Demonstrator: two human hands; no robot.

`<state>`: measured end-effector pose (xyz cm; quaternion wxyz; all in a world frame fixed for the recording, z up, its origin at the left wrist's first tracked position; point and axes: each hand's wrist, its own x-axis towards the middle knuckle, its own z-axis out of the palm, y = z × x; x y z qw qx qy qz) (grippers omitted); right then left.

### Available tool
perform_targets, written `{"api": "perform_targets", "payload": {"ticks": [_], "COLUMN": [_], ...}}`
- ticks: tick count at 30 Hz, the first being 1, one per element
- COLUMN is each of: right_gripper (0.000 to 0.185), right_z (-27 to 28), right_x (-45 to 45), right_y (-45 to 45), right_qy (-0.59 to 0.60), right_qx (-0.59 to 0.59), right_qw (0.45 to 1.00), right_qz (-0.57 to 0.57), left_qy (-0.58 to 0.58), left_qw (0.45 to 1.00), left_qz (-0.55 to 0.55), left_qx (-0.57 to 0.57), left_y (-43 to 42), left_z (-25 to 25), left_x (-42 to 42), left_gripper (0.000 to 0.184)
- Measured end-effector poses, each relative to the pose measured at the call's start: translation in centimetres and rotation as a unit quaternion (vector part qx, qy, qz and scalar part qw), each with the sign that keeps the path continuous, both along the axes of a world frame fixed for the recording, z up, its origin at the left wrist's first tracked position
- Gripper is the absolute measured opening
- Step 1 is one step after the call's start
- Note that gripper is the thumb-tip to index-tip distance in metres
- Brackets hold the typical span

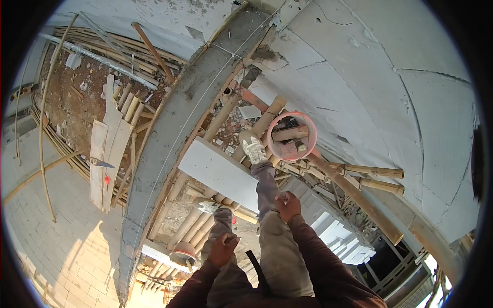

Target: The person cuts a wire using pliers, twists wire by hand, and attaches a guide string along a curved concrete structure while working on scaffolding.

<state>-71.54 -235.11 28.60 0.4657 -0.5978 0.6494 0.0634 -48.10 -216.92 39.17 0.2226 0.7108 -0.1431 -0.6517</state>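
My left hand is closed over my left thigh, its thumb and forefinger drawn together. My right hand is curled against my right trouser leg near the knee. Whether either one pinches the cloth, I cannot make out. Ahead of my right shoe stands a round pink bucket with broken bricks or blocks inside. A second bucket sits lower, left of my left leg. Bamboo poles and a pale block or slab lie around my feet.
A long grey concrete beam edged with boards runs along my left, a string stretched over it. Beyond it, a trowel lies on pale planks. At right rises a grey block wall; a thick pole slants beside it.
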Motion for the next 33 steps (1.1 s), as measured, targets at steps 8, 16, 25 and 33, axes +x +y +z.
{"api": "perform_targets", "payload": {"ticks": [8,16,25,33], "right_gripper": [0.035,0.020,0.033,0.023], "right_z": [-1.1,2.7,7.5,1.4], "right_x": [25.0,24.4,27.0,25.3], "right_y": [-24.6,-30.7,-32.5,-31.3], "right_qy": [-0.403,-0.523,-0.247,-0.203], "right_qx": [-0.110,0.247,-0.159,-0.314], "right_qw": [0.903,0.773,0.956,0.892], "right_qz": [-0.104,-0.260,0.007,0.253], "left_qy": [0.007,-0.003,0.013,0.016], "left_qw": [0.966,0.982,0.976,0.970], "left_qz": [0.257,0.188,0.207,0.218], "left_qx": [-0.007,0.035,0.064,0.108], "left_y": [-3.9,0.1,-2.4,-3.3], "left_z": [-3.4,-7.6,-7.5,-7.4], "left_x": [2.1,-1.7,-3.9,-4.0], "left_gripper": [0.025,0.021,0.024,0.023]}}
